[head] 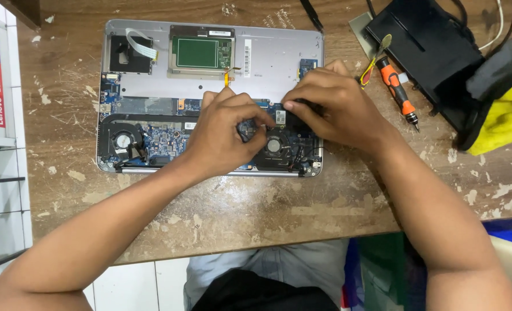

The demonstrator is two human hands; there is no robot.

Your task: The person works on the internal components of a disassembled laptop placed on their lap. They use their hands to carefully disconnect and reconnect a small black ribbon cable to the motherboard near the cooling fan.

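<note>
Silver-cased and opened, the laptop lies on the far part of a worn wooden table, its blue circuit board bare. The left hand pinches its fingers closed on a small part near the right fan; the right hand presses curled fingertips on the board just beside it. An orange screwdriver lies right, near a black case and yellow cloth. White tiled floor shows below.

Bright, even overhead light, soft shadows, sharp focus; edges perhaps slightly bowed by the lens.
</note>
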